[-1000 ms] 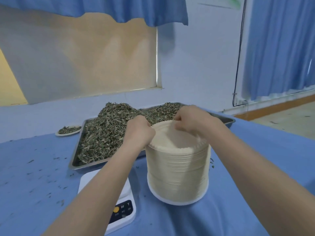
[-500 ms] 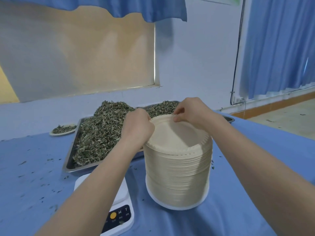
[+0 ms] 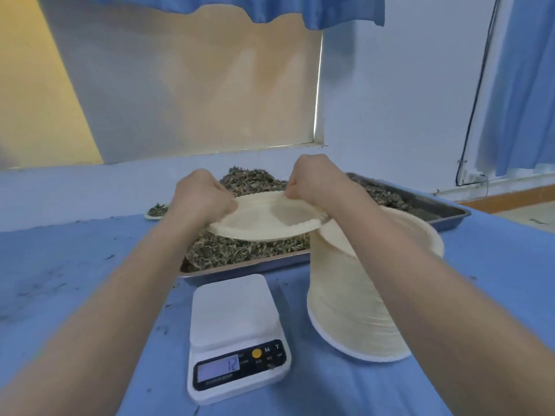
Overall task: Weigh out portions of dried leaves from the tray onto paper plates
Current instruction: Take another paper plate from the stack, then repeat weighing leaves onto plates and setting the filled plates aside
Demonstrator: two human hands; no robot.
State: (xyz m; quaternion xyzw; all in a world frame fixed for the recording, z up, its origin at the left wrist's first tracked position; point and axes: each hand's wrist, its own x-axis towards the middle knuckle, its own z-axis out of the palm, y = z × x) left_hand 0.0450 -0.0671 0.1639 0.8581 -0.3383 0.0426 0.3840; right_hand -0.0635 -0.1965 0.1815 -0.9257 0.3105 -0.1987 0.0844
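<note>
Above the tray (image 3: 444, 216), both hands, left hand (image 3: 204, 199) and right hand (image 3: 315, 183), are pinching a light, flimsy paper plate (image 3: 264, 223) by opposite rim edges.

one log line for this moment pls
step: plate pick | left hand, right hand: grip paper plate over tray | scale: bare | stack: beside scale

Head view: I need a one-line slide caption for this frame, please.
Both hands, left and right, hold a paper plate above the leaf tray, beside the plate stack and scale.
</note>
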